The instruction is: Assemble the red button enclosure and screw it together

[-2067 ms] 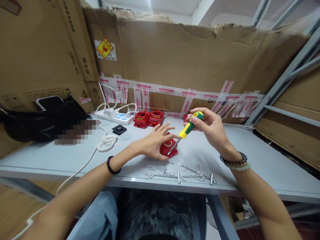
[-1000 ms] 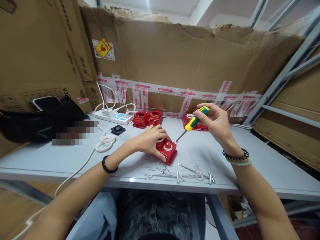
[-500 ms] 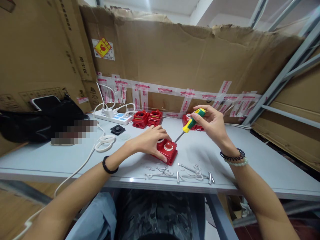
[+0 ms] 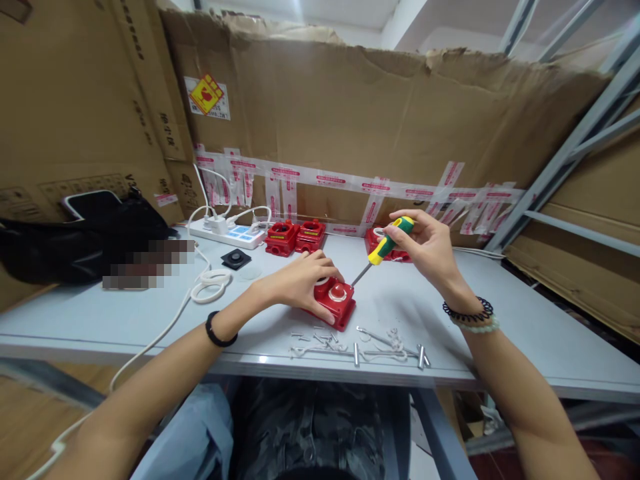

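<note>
While my left hand [image 4: 300, 283] pins the red switch box [image 4: 334, 304] to the desk [image 4: 500, 340], my right hand [image 4: 430, 250] clenches the screwdriver [image 4: 384, 249]; the tape lettering behind is unreadable.

table [image 4: 500, 333] | red switch boxes [image 4: 295, 237] | power strip [image 4: 230, 234] | probably screws [image 4: 320, 337]

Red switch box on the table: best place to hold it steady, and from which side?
Grip the red switch box by its flat side walls from its left and near sides, as the left hand does. The raised button on top and the screwdriver tip at its far-right corner, held by the right hand, need clearance.
</note>
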